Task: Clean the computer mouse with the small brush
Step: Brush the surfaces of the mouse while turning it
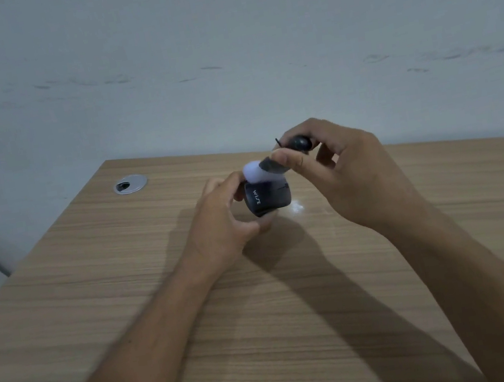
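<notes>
Spanning the wooden desk (98, 316), two forearms met near its far edge: the left hand (226, 222) gripped the black mouse (267, 200) upright, while the right hand (340, 169) pinched the small brush (268, 166), its white bristles pointing left onto the mouse's top.

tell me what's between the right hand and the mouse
The head view shows the brush's white bristle tuft there, pressed on top of the black mouse. The right hand pinches the brush handle; the left hand holds the mouse.
</notes>
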The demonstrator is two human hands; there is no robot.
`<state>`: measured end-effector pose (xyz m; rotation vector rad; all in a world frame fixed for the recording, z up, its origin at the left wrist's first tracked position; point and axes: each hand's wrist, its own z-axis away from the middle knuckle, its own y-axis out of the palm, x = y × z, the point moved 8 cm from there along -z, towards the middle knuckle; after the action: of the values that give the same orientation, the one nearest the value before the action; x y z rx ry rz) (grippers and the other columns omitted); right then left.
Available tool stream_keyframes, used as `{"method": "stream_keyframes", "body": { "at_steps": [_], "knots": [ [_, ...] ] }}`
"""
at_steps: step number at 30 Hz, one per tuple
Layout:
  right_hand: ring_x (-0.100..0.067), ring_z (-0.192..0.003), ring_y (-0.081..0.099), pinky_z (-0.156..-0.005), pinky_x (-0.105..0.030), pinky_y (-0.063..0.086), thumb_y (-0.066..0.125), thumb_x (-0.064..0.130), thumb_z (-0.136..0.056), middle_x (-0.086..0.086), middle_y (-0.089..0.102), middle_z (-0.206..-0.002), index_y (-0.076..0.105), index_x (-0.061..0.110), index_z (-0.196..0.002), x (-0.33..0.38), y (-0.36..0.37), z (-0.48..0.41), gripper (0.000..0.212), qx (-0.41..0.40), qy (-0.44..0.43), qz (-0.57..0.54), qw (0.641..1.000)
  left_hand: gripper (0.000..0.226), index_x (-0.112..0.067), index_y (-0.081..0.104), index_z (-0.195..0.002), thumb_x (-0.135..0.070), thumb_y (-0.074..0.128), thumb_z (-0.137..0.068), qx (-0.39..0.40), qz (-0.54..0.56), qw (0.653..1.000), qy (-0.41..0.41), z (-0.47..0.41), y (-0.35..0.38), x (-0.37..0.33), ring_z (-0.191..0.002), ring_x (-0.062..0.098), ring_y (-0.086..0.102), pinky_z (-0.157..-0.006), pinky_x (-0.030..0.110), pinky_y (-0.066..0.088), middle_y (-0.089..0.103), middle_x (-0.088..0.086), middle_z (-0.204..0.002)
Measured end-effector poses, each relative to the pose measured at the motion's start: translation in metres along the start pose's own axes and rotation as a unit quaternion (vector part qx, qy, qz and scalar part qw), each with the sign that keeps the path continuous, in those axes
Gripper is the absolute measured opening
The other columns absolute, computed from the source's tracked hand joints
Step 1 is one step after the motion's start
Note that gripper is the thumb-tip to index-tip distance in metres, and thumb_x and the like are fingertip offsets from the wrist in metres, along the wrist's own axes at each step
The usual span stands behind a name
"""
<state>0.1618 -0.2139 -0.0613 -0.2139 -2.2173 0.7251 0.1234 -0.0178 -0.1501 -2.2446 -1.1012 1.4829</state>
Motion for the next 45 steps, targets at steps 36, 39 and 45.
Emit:
{"method": "stream_keyframes", "body": {
  "at_steps": [36,39,45],
  "knots": [
    [-0.009,-0.068,0.057,-0.063,-0.020,0.043,0.070,0.048,-0.103,0.007,0.071,-0.084,0.076,0.029,-0.099,-0.020,-0.011,-0.002,0.021,-0.016,0.048,0.008,0.999,0.045,-0.026,0.085,-0.123,-0.033,0.100,-0.081,0.017,0.210,0.971,-0.114,0.003,0.002,0.013,-0.103,0.006,0.082,-0.089,0.025,0.062,0.089,-0.007,-0.110],
    [-0.011,-0.069,0.058,-0.065,-0.021,0.045,0.071,0.046,-0.102,0.007,0.072,-0.088,0.075,0.030,-0.100,-0.003,0.007,0.000,0.017,0.038,0.015,-0.001,0.999,0.044,-0.029,0.084,-0.123,-0.032,0.099,-0.082,0.028,0.202,0.972,-0.118,0.004,0.003,0.012,-0.107,0.007,0.083,-0.092,0.025,0.064,0.089,-0.009,-0.111],
    [-0.002,-0.065,0.050,-0.060,-0.013,0.039,0.073,0.046,-0.100,0.011,0.066,-0.082,0.073,0.028,-0.097,-0.032,0.003,0.003,0.018,0.059,0.053,0.081,0.994,0.044,-0.024,0.085,-0.124,-0.026,0.099,-0.083,0.027,0.227,0.965,-0.126,0.003,0.004,0.020,-0.106,0.019,0.084,-0.085,0.028,0.065,0.090,-0.003,-0.110]
  ]
}}
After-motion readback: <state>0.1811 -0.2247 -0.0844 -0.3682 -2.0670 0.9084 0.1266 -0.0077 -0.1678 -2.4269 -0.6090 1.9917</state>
